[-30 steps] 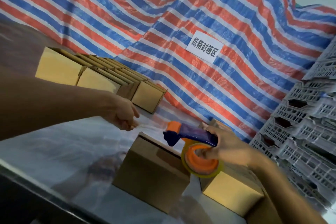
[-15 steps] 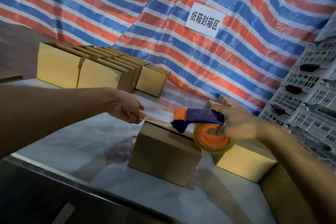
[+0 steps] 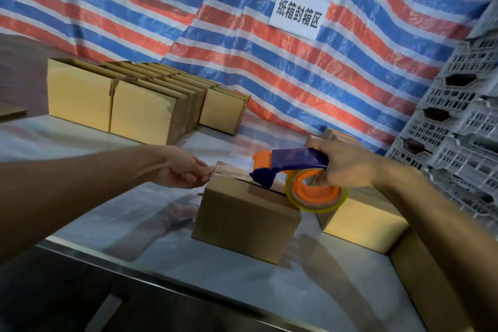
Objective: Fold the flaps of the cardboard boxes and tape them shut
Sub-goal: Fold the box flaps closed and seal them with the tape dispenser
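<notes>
Two hands show, one left hand [image 3: 183,172] and one right hand [image 3: 347,167], with one tape dispenser [image 3: 291,162] in the right hand. One cardboard box [image 3: 242,215] sits between the hands and a second box [image 3: 361,224] lies just under the right hand. Beyond the left hand a cluster of boxes [image 3: 142,113] shows three fronts, perhaps ten in all, since the back rows crowd together.

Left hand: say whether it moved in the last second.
Yes: the left hand closed in on the cardboard box; fingers now at its top corner.
</notes>
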